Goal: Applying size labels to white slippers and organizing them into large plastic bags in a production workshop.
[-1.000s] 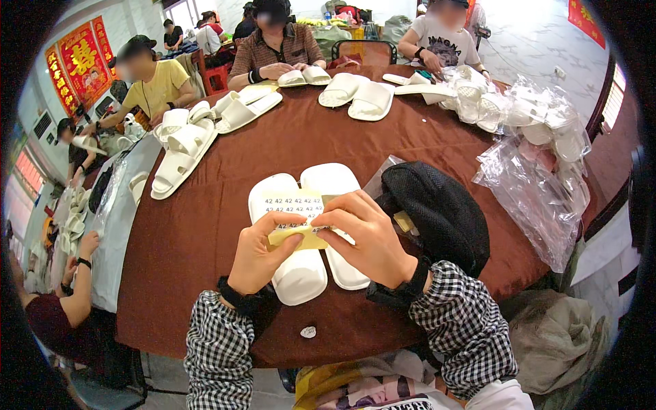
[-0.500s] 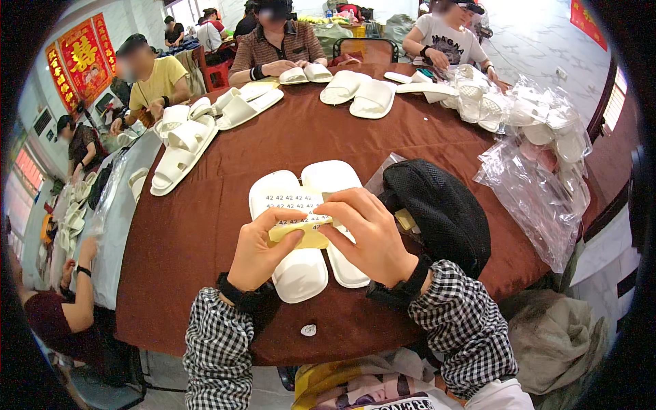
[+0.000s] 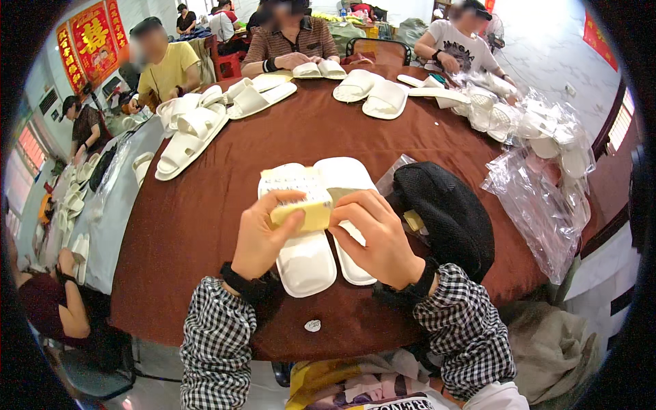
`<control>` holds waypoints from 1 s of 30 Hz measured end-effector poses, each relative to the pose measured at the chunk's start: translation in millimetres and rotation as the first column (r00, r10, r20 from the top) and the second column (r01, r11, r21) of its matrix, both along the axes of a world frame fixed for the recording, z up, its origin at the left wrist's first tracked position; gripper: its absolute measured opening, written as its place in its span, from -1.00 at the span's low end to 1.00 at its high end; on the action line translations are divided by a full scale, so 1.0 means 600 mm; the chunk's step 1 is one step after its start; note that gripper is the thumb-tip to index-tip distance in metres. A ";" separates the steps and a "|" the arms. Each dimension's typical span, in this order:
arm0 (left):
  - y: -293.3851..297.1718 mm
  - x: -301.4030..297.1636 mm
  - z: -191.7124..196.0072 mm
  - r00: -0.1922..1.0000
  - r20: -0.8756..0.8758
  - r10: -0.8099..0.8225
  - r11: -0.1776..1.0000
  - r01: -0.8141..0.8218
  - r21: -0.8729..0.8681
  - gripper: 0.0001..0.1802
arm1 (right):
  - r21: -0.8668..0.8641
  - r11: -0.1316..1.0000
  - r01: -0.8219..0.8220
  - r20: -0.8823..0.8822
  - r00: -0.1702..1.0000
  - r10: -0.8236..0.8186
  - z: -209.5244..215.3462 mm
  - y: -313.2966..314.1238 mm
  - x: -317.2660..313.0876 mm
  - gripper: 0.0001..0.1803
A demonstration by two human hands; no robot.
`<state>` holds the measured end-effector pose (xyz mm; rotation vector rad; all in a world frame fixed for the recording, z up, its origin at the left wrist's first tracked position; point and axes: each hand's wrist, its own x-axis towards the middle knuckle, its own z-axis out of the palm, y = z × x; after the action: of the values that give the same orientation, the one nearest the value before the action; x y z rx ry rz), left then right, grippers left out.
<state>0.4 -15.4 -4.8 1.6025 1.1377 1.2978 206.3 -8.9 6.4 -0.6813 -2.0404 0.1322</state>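
Note:
In the middle of the view, my left hand (image 3: 258,236) pinches a sticker sheet (image 3: 316,214) with yellow backing, thumb in front, the sheet bent over. At the sheet's right edge is my right hand (image 3: 384,240), its thumb and forefinger pressed together; whatever lies between those fingertips is too small to make out. Beneath both hands a pair of white slippers lies on the brown cloth: the left slipper (image 3: 307,272) and the right slipper (image 3: 345,172), side by side. My hands and the sheet cover their middles.
To the right sits a black mesh, cap-like item (image 3: 447,215). Clear plastic bags (image 3: 536,205) and bagged slippers (image 3: 540,123) line the right edge. More white slippers (image 3: 191,140) lie along the far side, where other people work. A small white scrap (image 3: 312,326) lies near the front edge.
My right hand has drawn slightly away to the right from the middle of the sheet. The sheet has tilted and curled, showing more yellow backing in my left hand.

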 end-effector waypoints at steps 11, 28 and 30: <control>0.052 -0.077 -0.029 0.873 0.474 0.112 0.992 -0.067 -0.110 -0.68 | -0.584 0.788 -0.196 0.173 0.918 0.357 -0.005 0.045 -0.036 -0.88; 0.053 -0.077 -0.035 0.891 0.445 0.093 0.984 -0.015 -0.176 -0.68 | -0.651 0.759 0.019 0.391 0.865 0.314 -0.031 0.068 -0.076 -0.84; 0.054 -0.077 -0.037 0.893 0.441 0.091 0.986 -0.018 -0.167 -0.68 | -0.646 0.763 0.000 0.362 0.880 0.306 -0.035 0.067 -0.074 -0.84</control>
<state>-45.9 16.9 -26.7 1.0824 0.9702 1.4769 161.8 31.2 -14.4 -1.0212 -2.5203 0.8755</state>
